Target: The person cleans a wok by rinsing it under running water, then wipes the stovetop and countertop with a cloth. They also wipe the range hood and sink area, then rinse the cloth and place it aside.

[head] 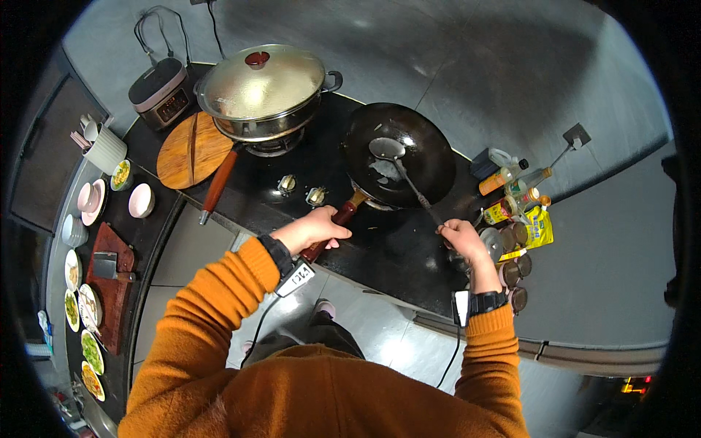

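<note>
A dark wok [432, 169] sits on the right burner, tilted, with a small pale patch of melted fat or liquid in its bowl. My left hand [315, 229] is closed around the wok's reddish wooden handle [344, 213]. In my right hand [463, 239] is the handle end of a metal ladle [386, 148], whose bowl rests inside the wok just above the pale patch. Left of the wok, a large lidded pan [263, 87] stands on the other burner, its wooden handle pointing towards me. Two stove knobs [316, 196] lie between the burners.
Sauce bottles [495, 182], a yellow pouch [540, 227] and spice jars [510, 274] crowd the right side. A round wooden lid [205, 148] and a rice cooker [161, 93] stand at left. Further left are bowls [142, 200], filled dishes [92, 352] and a cleaver [105, 265] on a cutting board [116, 317].
</note>
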### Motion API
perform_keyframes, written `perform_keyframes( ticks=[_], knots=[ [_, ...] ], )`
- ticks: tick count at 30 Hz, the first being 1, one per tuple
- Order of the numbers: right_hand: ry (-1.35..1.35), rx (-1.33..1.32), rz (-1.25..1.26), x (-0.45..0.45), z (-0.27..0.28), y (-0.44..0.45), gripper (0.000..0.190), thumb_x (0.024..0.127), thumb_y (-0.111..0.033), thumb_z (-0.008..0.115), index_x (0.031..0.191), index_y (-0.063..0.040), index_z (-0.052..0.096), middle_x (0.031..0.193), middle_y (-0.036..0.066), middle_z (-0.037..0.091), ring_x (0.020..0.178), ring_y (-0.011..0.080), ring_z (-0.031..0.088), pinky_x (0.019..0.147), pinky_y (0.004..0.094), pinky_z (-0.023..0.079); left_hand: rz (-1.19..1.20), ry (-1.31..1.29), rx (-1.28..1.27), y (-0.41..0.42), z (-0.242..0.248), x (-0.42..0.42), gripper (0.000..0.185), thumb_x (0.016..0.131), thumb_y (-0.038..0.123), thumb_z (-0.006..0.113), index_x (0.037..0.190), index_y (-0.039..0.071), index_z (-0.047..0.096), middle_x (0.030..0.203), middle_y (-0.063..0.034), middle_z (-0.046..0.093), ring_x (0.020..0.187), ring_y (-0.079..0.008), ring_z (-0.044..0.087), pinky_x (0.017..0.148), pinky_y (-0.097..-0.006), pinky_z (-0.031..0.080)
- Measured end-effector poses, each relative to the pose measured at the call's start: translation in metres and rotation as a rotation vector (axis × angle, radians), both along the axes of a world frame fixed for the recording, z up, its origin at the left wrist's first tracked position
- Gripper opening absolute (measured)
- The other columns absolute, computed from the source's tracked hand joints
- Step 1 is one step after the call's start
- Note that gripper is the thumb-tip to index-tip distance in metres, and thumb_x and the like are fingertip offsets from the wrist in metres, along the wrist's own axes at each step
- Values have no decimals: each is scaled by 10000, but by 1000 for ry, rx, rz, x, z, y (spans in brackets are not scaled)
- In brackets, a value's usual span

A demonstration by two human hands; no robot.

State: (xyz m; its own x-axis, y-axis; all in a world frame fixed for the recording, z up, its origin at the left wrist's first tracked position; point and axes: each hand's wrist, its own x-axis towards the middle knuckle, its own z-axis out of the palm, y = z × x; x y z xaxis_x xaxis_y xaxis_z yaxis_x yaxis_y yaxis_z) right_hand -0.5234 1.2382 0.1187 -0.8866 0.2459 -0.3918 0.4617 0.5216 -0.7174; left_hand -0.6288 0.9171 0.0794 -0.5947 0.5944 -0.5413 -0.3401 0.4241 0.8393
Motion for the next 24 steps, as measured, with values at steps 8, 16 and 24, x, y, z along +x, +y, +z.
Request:
perform_keyframes(
  ticks=[8,16,24],
  knots=[
    [384,384,29,38,21,18,172,814,-145,573,891,5,543,787,213,598,785,390,580,676,405,447,64,-452,325,12,-5,10,202,738,-1,564,876,73,436,674,-27,510,532,-105,514,469,-231,453],
    [520,435,-132,92,80,9,204,807,-62,576,1002,-7,555,790,128,600,715,204,574,679,316,457,60,-360,356,-24,35,65,206,713,-2,551,860,71,427,642,-28,490,491,-123,506,466,-255,446],
    [770,419,55,137,114,-68,186,831,-37,556,1007,23,560,863,110,608,765,159,553,713,289,455,169,-175,451,-140,79,196,254,687,-71,532,900,24,431,687,-42,528,502,-113,548,451,-242,469]
  ],
)
